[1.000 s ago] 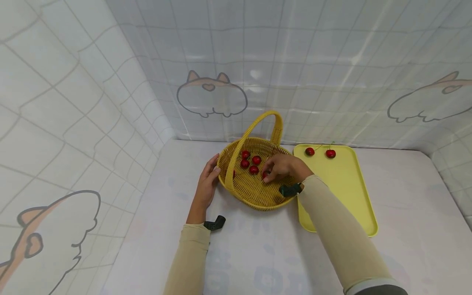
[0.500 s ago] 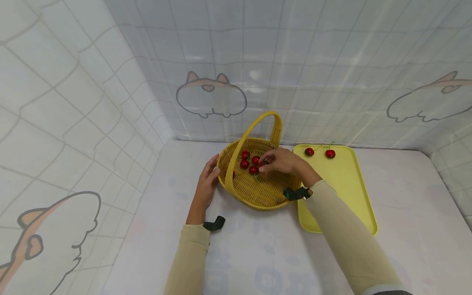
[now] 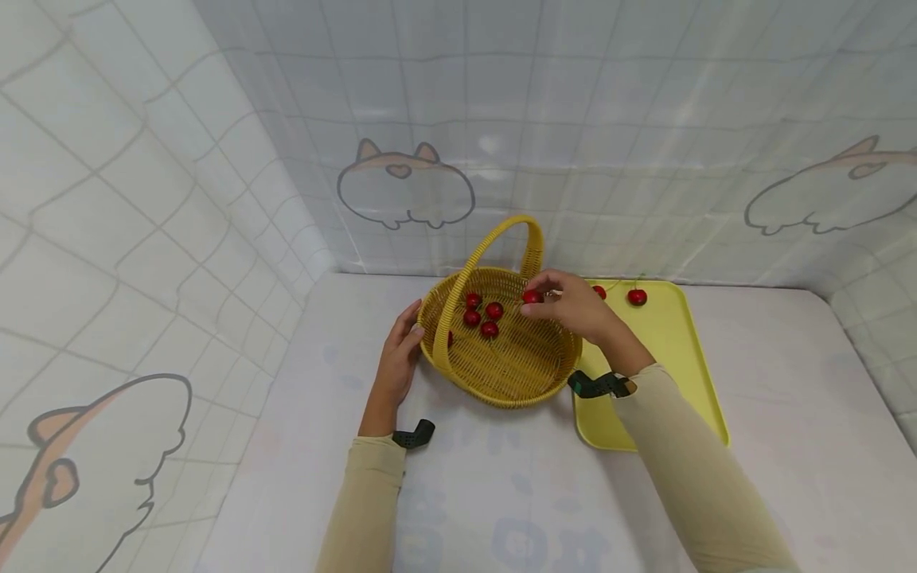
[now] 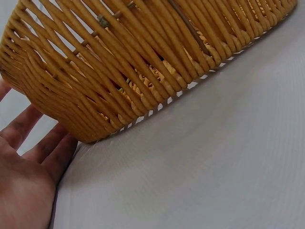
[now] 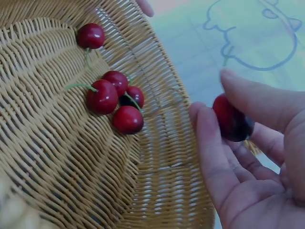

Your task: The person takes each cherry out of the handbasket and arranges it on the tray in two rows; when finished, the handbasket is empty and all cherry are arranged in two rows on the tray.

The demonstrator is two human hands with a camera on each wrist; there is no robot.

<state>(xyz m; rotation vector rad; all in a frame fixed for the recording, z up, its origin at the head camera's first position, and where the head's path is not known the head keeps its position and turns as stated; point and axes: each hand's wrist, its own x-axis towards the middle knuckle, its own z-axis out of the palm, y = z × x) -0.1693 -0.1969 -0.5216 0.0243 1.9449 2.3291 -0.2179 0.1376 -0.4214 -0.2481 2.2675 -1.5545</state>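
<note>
A yellow wicker basket [image 3: 526, 386] with a tall handle stands on the table. Several red cherries with green stems lie inside it, among them one dark red cherry [image 5: 90, 36] apart from a close cluster [image 5: 102, 97]. Over the basket's right rim, my right hand [image 3: 576, 309] pinches a cherry [image 5: 228, 119] between thumb and fingers. My left hand [image 3: 396, 358] rests against the basket's left outer side, its fingers [image 4: 50, 145] fairly straight along the weave.
To the right of the basket lies a yellow tray [image 3: 662, 358]. Two cherries are at its far end, one at the right [image 3: 637, 297] and another partly behind my right hand. A tiled-pattern sheet [image 3: 609, 143] rises behind the table.
My right hand has lifted a cherry from the basket floor and carried it up and right to the rim. My left hand stays at the basket's side.
</note>
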